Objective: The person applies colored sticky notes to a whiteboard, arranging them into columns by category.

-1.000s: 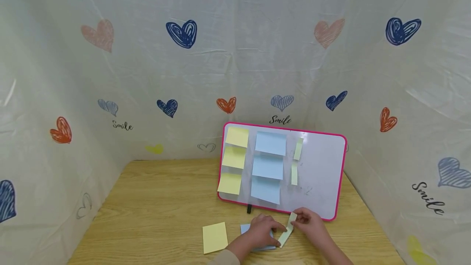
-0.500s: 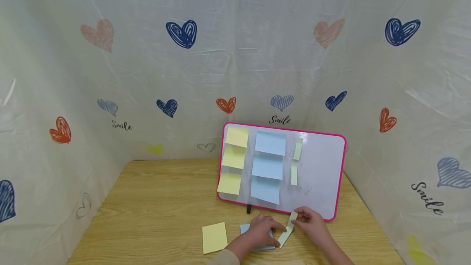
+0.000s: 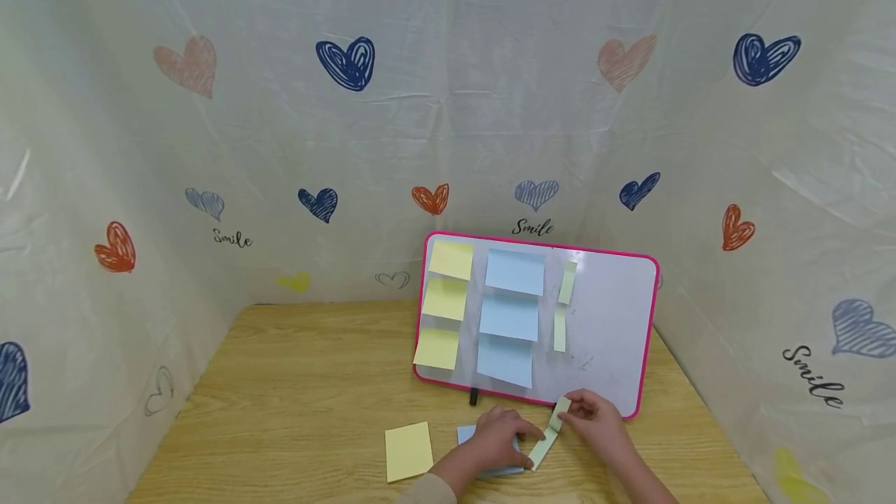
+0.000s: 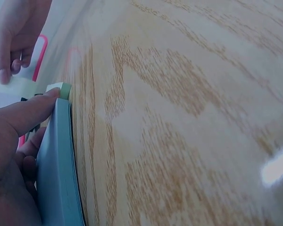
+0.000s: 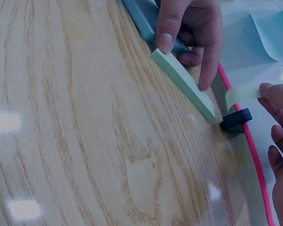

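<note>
My left hand (image 3: 498, 438) holds a narrow pad of pale green sticky notes (image 5: 184, 84) at the table. Its thumb is at one end and a finger along the pad's side. Beneath this hand lies a pad of blue sticky notes (image 3: 504, 473), partly covered. My right hand (image 3: 595, 422) pinches a single green sticky note (image 3: 562, 412) between thumb and finger, just beyond the green pad. The strip bends at its lower end in the right wrist view. A pink-edged whiteboard (image 3: 609, 333) leans behind, bearing yellow notes (image 3: 444, 299), blue notes (image 3: 509, 317) and two green strips (image 3: 560, 330).
A pad of yellow sticky notes (image 3: 409, 452) lies on the wooden table (image 3: 301, 387), left of my left hand. Black clips (image 5: 236, 120) grip the whiteboard's lower edge. A curtain (image 3: 392, 131) printed with hearts surrounds the table.
My right hand has shifted slightly up and right, drawing the green strip farther from the pad. The left hand has stayed in place.
</note>
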`<state>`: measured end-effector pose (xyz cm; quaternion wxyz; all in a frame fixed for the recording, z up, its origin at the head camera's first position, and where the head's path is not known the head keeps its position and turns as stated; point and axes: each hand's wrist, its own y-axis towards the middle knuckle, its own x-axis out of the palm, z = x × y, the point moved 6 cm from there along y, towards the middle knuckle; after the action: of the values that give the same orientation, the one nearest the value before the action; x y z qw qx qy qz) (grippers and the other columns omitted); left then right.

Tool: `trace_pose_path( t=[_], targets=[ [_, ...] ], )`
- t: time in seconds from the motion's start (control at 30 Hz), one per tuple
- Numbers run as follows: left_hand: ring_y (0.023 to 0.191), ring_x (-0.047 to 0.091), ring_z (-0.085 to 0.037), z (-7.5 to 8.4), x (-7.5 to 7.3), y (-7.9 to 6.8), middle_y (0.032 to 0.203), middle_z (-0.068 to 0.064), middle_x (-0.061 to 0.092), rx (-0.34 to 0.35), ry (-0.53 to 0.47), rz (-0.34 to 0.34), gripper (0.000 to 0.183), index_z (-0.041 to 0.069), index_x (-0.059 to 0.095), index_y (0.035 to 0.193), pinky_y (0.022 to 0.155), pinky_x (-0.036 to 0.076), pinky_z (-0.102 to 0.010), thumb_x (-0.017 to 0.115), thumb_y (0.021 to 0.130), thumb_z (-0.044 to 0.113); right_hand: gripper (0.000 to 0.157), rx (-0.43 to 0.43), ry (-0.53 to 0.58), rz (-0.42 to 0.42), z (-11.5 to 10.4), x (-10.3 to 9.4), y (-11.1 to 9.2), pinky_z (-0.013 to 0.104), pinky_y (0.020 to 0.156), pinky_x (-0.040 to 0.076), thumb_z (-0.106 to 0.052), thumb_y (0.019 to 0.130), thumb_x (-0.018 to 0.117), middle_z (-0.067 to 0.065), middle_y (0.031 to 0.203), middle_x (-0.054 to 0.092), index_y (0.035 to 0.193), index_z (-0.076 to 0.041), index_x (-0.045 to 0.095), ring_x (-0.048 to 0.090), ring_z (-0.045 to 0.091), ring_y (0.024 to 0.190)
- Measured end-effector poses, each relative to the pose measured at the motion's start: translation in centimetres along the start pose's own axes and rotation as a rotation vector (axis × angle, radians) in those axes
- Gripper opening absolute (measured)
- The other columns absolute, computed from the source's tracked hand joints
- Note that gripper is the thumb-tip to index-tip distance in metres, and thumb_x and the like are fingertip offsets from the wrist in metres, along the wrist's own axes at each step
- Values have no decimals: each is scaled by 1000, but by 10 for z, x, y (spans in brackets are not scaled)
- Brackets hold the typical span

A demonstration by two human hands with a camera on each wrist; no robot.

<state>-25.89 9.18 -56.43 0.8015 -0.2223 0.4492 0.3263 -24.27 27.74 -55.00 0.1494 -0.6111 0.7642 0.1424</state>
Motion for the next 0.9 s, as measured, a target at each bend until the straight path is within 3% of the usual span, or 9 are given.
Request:
trace_pose_path(
  t=[0.27,0.53,0.73,0.9],
  targets=[
    [79,39,2,-1,-2,4,78,23,52,0,-53,4,42,38,72,110,71,33,-24,87,72,29,20,10,21,37,2,-6,6,23,65,53,2,75,80,4,78,63,92,2,69,59,12,72],
    [76,50,3,5,-17,2,78,17,59,53,-157,-10,41,25,72,112,72,40,-19,86,74,18,9,-2,18,55,-9,-10,5,23,61,48,1,78,78,3,76,64,84,0,72,54,11,70],
    [70,51,0,7,-35,1,78,8,61,32,-330,-25,35,17,71,108,63,43,-18,84,75,10,9,-46,171,61,-14,-9,6,26,66,55,12,79,71,6,80,69,86,6,71,64,12,73],
    [68,50,0,14,-54,2,77,11,59,27,-311,-28,32,15,70,107,62,43,-19,83,78,14,13,-24,256,71,-13,-8,7,26,69,56,14,79,70,7,86,71,91,10,70,68,12,77]
  ],
)
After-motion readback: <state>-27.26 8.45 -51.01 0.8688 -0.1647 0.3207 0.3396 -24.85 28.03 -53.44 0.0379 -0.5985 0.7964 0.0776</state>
